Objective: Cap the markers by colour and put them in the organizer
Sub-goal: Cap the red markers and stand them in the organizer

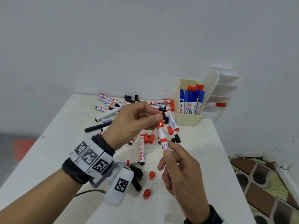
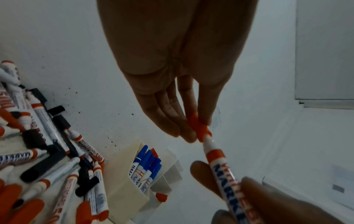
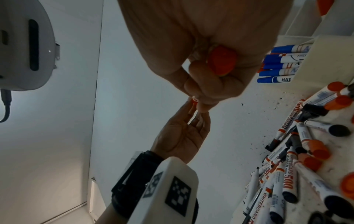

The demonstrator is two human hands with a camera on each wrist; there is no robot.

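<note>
Head view: above the white counter (image 1: 202, 159), the left hand (image 1: 131, 125) pinches a red cap (image 1: 160, 122) between thumb and fingers (image 2: 188, 133), set over the tip of a red marker (image 1: 164, 143). The right hand (image 1: 182, 173) has its fingers curled round that marker's barrel. The cream organizer (image 1: 188, 119), holding capped blue markers (image 1: 191, 101), stands at the counter's far right, beside the loose pile.

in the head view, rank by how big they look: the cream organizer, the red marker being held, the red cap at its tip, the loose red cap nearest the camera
1. cream organizer
2. red marker
3. and 4. red cap at its tip and loose red cap: these look alike, and the loose cap lies nearer the camera, so unranked.
</note>
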